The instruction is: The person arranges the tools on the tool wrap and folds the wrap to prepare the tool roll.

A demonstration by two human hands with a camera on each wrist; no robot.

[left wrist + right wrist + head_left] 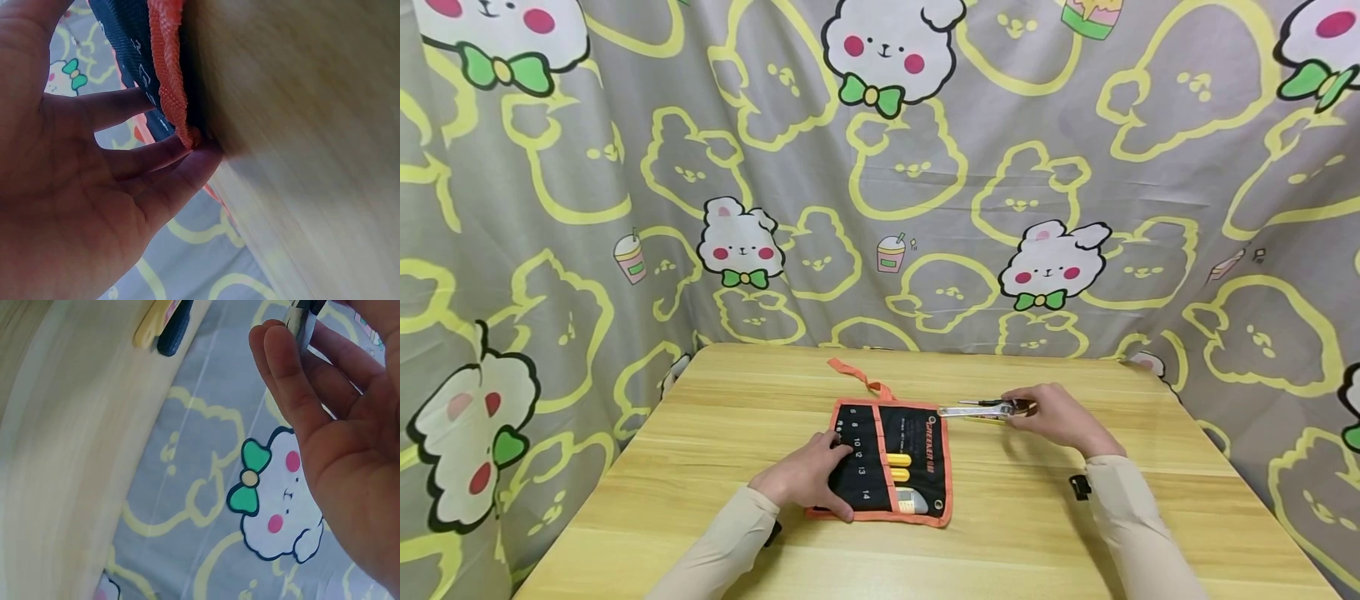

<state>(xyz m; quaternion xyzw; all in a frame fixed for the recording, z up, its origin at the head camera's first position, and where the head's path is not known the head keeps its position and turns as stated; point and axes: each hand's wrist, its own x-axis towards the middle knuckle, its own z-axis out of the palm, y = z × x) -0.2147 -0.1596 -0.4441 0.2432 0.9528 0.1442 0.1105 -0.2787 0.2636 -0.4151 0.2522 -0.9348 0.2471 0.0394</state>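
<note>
A black fabric tool pouch (917,433) with orange trim lies unfolded on the table, its left pockets marked with sizes. My left hand (808,473) rests on its left side, thumb and fingers spread. In the left wrist view, my left fingertips touch the pouch's orange edge (167,69). Beyond the pouch's upper right corner, my right hand (1056,417) pinches a silver adjustable wrench (977,410) by its head end, the handle pointing left over the corner. Only a bit of the wrench's metal (303,325) shows between the fingers in the right wrist view.
Two yellow handles (898,460) and a grey-and-yellow tool (912,501) sit in the pouch's right pockets. An orange strap (857,375) trails behind it. Near the wrench, a yellow handle (153,325) and a black handle (176,330) lie on the table. A patterned curtain (820,250) hangs behind.
</note>
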